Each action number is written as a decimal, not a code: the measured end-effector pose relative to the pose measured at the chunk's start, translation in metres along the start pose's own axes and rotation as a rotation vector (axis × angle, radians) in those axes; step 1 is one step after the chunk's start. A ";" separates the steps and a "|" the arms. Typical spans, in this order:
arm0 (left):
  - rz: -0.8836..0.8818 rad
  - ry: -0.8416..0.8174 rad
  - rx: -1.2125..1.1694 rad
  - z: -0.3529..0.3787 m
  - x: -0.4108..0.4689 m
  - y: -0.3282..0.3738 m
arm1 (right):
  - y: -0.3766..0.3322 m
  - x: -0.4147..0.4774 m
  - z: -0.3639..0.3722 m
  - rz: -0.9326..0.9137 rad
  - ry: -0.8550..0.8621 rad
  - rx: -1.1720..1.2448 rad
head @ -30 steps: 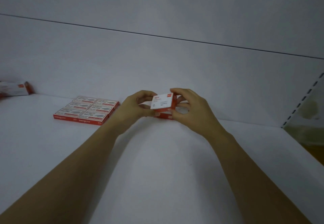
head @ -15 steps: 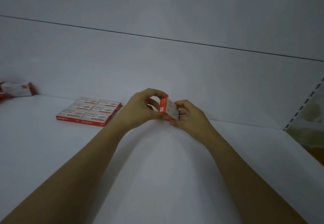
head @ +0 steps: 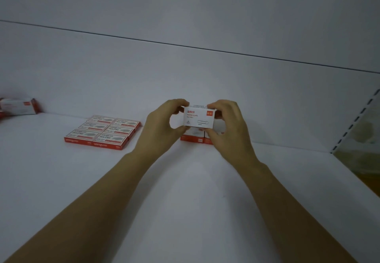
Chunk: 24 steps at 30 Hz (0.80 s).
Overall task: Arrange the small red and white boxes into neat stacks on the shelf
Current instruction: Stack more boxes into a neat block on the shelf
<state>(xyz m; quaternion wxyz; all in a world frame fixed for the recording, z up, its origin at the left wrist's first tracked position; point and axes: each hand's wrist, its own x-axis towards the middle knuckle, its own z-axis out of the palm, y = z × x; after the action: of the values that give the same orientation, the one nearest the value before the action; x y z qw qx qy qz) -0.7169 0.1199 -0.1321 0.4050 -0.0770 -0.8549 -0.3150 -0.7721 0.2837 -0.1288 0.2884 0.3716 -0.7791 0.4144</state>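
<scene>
We pinch one paper-clip box between both hands. The left hand takes its left end, fingers over the top edge and thumb beneath, and the right hand takes the right end the same way. Neither hand is free, as both close narrowly on the box ends. We judge that the two-ended hold keeps the box level and square, so that it can go down flush rather than skewed.

The white shelf spreads under our forearms, with the pale back panel behind it and a slotted upright at the right. Well to the left lies a block of flat boxes, set edge to edge in two columns and one layer deep as far as we can tell. At the far left a lone box sits apart against the panel.

Smaller, and right at the grip, two boxes stand side by side on the shelf near the panel, mostly hidden by our fingers. The paper-clip box hangs directly above them, its white printed face toward us and its long edge level. We cannot tell whether it touches their tops, because our thumbs cover the gap. We take this for the placing of a second layer, which calls for lining its edges up with the pair below.
</scene>
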 end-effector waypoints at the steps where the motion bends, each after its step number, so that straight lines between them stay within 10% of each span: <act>1: 0.056 0.023 0.056 0.000 -0.001 0.000 | 0.000 -0.001 0.000 -0.037 0.021 -0.029; 11: 0.258 0.122 0.239 0.002 0.000 -0.005 | -0.002 0.000 -0.001 -0.137 0.064 -0.102; 24: -0.388 -0.530 0.086 -0.007 0.003 -0.008 | 0.006 -0.007 0.004 0.317 -0.521 -0.092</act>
<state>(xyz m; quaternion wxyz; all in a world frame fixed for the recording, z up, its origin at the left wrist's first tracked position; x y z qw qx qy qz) -0.7173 0.1086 -0.1303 0.1037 0.0250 -0.9418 -0.3187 -0.7738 0.2854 -0.1386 0.0275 0.3257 -0.8930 0.3093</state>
